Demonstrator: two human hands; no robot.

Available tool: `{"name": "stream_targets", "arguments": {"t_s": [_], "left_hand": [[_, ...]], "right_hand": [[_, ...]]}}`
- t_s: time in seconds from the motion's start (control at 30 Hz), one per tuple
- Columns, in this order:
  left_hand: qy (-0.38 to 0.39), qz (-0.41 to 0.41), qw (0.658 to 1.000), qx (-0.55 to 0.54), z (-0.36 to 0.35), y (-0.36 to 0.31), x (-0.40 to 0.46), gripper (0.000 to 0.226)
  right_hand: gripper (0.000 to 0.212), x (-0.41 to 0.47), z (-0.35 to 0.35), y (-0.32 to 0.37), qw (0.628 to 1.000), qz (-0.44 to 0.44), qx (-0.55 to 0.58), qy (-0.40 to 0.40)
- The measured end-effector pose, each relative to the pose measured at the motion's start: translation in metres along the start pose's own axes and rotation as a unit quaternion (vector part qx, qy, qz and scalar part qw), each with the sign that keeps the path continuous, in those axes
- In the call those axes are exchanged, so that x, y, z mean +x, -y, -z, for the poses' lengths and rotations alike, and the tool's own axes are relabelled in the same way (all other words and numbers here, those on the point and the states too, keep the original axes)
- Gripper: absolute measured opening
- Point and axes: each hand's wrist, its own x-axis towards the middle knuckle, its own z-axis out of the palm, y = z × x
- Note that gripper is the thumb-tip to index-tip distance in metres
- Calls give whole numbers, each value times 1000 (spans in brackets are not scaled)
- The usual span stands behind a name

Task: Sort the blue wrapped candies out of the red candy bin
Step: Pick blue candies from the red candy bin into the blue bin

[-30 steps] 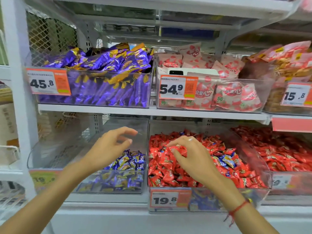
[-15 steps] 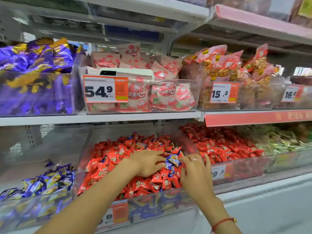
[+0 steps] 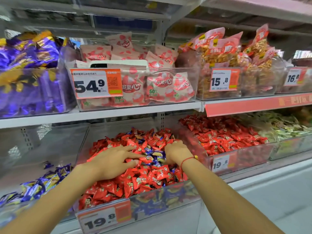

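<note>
A clear red candy bin [image 3: 179,191] holds red candies with blue wrapped candies [image 3: 156,155] mid-pile. The left hand [image 3: 114,161] rests spread beside them; the right hand [image 3: 177,152] curls fingers into them, grip unclear. Left, another clear bin [image 3: 10,215] holds blue candies.

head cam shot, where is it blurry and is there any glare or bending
Head view: motion blur smears the top shelf and purple packs; the red candies and both hands, left and right, are fairly sharp; the clear bin front reflects haze; wide-angle bends shelf edges.
</note>
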Motion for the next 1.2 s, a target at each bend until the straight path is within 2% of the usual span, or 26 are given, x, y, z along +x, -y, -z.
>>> {"name": "stream_targets", "arguments": {"t_s": [0.07,0.17,0.23,0.3,0.37,0.43,0.47,0.5,0.57,0.63,0.7,0.77,0.8,0.93,1.0,1.07,1.2], "left_hand": [[-11,8,1000,-19,1,-2,-2,39],[-43,25,998,-36,2,-6,-5,39],[-77,27,996,-41,3,-10,-7,37],[-117,30,992,-42,4,-12,-7,35],[-155,51,984,-70,3,-14,-7,31],[-191,81,971,-123,4,-15,-6,28],[-203,92,964,-148,5,-16,-6,28],[-209,94,959,-167,6,-17,-5,30],[-202,81,955,-202,9,-20,-2,36],[-180,68,957,-217,10,-25,2,40],[-165,59,960,-218,8,-29,8,42],[-156,56,954,-248,5,-34,16,44],[-155,62,947,-275,4,-37,20,47],[-150,65,913,-374,9,-48,28,66],[-163,50,904,-393,11,-53,30,46],[-188,37,900,-392,15,-55,28,27],[-206,27,888,-410,28,-53,4,23]], "right_hand": [[45,2,-1,6,999,1,28,-26],[40,-4,4,7,991,3,123,-44],[23,-6,4,1,978,21,199,-60],[28,-11,3,-2,956,45,278,-77],[16,-13,1,-2,915,75,384,-98],[24,-19,3,-1,872,109,464,-107],[19,-22,4,-1,849,118,505,-104],[8,-25,4,-2,831,122,534,-97],[9,-31,5,-3,806,121,572,-94],[6,-37,4,-2,740,104,660,-71],[20,-38,0,-3,643,75,762,-17],[22,-45,0,-5,596,69,799,35],[22,-45,-2,-6,591,77,801,54],[28,-47,2,-10,626,123,765,86],[34,-48,4,-10,652,137,740,88],[41,-49,7,-7,700,128,698,74],[26,-62,22,8,783,174,595,55]]}}
